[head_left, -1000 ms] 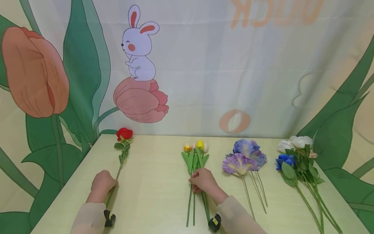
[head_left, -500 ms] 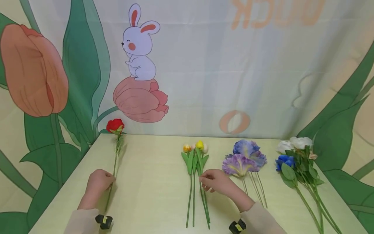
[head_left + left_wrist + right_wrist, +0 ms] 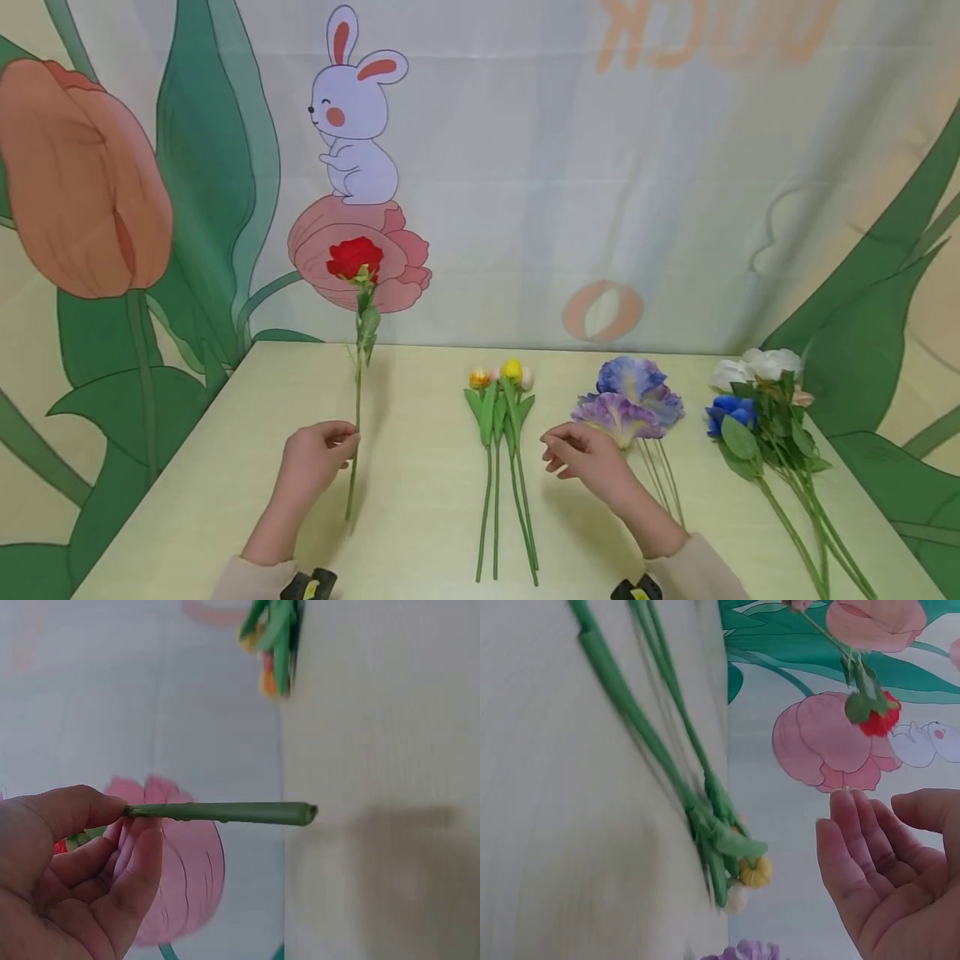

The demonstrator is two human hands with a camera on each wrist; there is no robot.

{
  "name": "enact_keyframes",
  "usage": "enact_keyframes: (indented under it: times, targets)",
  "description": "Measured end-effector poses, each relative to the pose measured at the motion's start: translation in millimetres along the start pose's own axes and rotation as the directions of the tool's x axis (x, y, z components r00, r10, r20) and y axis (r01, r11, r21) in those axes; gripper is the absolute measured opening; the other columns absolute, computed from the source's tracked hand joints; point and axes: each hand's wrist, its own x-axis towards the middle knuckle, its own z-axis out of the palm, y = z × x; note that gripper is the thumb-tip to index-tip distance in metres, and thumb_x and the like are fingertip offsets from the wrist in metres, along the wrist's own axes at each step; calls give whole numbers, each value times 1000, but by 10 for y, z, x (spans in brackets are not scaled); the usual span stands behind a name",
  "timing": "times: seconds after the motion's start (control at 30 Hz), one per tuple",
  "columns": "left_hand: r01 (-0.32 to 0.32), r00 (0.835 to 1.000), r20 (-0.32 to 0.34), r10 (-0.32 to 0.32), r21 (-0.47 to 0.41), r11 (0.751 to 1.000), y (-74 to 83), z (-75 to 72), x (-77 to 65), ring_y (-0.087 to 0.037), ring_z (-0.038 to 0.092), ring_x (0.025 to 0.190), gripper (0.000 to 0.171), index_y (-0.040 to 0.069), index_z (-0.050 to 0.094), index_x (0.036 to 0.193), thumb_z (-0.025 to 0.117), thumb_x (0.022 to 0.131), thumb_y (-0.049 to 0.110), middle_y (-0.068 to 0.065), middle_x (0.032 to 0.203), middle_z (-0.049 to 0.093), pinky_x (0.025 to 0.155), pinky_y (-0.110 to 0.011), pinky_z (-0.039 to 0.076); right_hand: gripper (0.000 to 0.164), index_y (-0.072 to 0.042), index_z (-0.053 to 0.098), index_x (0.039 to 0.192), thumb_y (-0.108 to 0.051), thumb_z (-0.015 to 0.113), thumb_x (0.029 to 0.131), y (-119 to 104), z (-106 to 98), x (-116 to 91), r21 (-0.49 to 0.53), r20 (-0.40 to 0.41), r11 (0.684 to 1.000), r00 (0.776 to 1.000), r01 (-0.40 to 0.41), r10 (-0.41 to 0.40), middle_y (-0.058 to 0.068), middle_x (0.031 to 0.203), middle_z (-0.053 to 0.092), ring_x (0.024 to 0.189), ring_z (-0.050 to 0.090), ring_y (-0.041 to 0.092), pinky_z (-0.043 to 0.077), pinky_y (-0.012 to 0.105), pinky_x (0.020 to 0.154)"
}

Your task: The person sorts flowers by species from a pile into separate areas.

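My left hand (image 3: 313,460) pinches the green stem of a red rose (image 3: 356,258) between thumb and fingers. The rose stands nearly upright above the table, its bloom at the top. In the left wrist view the cut end of the stem (image 3: 247,813) sticks out past the fingertips. Over the table, my right hand (image 3: 588,460) holds nothing, its fingers loosely bent and apart from the thumb. It is nearest to several tulips (image 3: 501,421) lying to its left. Behind it, purple and blue iris-like flowers (image 3: 615,417) are partly hidden.
White and blue roses (image 3: 757,400) with long stems lie at the table's right side. The pale table (image 3: 420,483) ends at a hanging cloth (image 3: 480,167) printed with tulips and a rabbit.
My left hand has lifted the rose off the table, tilted it upright and brought it to the right. My right hand has let go of the tulips and moved right.
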Motion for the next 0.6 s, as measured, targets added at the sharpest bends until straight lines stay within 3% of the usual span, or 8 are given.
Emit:
enact_keyframes:
  times: [0.17, 0.37, 0.6]
  targets:
    - [-50, 999, 5, 50, -90, 995, 275, 308, -96, -21, 70, 71, 19, -3, 72, 105, 66, 91, 9, -15, 91, 74, 64, -25, 58, 33, 5, 63, 118, -22, 61, 98, -124, 158, 57, 51, -5, 998, 999, 35, -35, 24, 104, 69, 82, 69, 11, 60, 27, 73]
    - [-136, 987, 61, 149, -183, 974, 601, 642, -233, -17, 67, 64, 13, 0, 74, 98, 68, 89, 7, -12, 85, 75, 59, -22, 54, 39, 4, 62, 124, -24, 63, 96, -347, 381, 131, 124, -2, 990, 998, 70, -70, 25, 113, 67, 88, 68, 10, 60, 32, 82]
    - [-191, 962, 138, 234, -264, 945, 771, 888, -310, -20, 69, 66, 15, -2, 73, 98, 66, 90, 8, -15, 85, 75, 59, -21, 55, 38, 1, 62, 127, -22, 64, 96, -506, 504, 201, 166, -27, 981, 995, 100, -97, 23, 114, 68, 95, 71, 24, 59, 36, 88]
